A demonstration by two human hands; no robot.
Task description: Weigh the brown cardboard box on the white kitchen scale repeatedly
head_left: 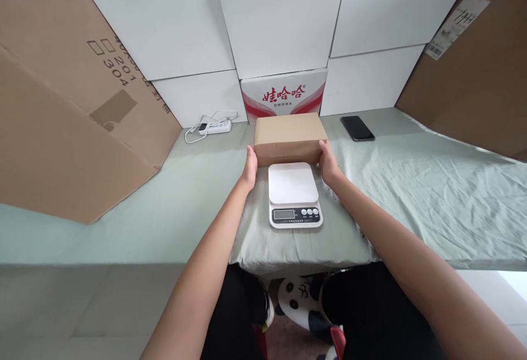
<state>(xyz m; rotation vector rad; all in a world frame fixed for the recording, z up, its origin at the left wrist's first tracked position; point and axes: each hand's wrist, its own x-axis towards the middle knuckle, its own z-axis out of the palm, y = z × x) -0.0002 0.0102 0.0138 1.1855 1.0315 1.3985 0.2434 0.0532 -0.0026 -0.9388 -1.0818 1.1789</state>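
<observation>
Plain brown cardboard box (288, 138), closed and unmarked, between left hand (250, 167) and right hand (329, 162), fingers clasping its ends.

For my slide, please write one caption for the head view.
Both hands, left and right, grip a brown cardboard box behind a white kitchen scale.

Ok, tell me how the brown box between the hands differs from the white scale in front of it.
The brown box is plain cardboard; the scale is white with a display and buttons. The box is wider and taller than the flat, low scale. The left hand and right hand grip the box's ends, while the scale is untouched. Both rest on the green cloth.
</observation>
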